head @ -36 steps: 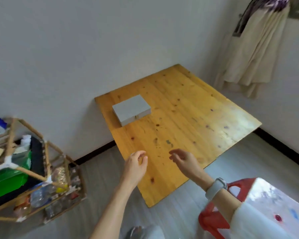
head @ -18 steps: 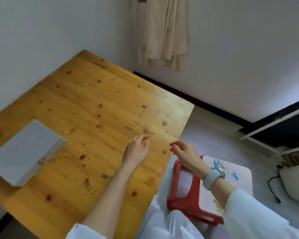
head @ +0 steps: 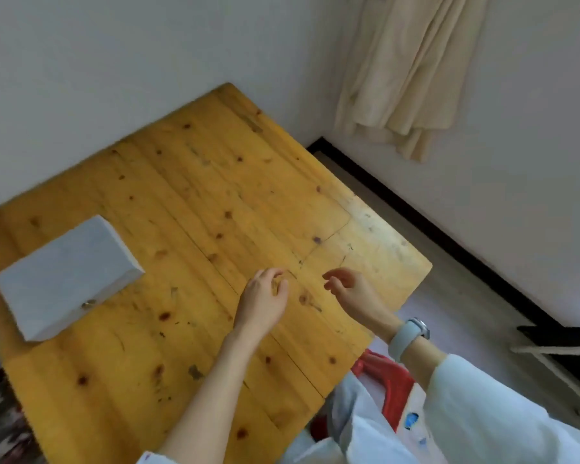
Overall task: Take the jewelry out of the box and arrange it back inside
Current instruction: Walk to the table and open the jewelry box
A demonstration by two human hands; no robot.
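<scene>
Grey box shut, on bench far left, well apart from both hands. Left hand and right hand empty, fingers loosely curled, hovering. Risk: box near bench edge, careless reach could push it off.

White sleeves pushed up; pale blue-grey watch on right wrist.

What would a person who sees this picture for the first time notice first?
Probably the two bare hands, left hand and right hand, held empty with curled fingers over the near part of the yellow wooden table. Next comes the closed grey box with its small metal clasp, lying apart from the hands at the table's left side. A cream cloth hangs on the wall at the upper right.
</scene>
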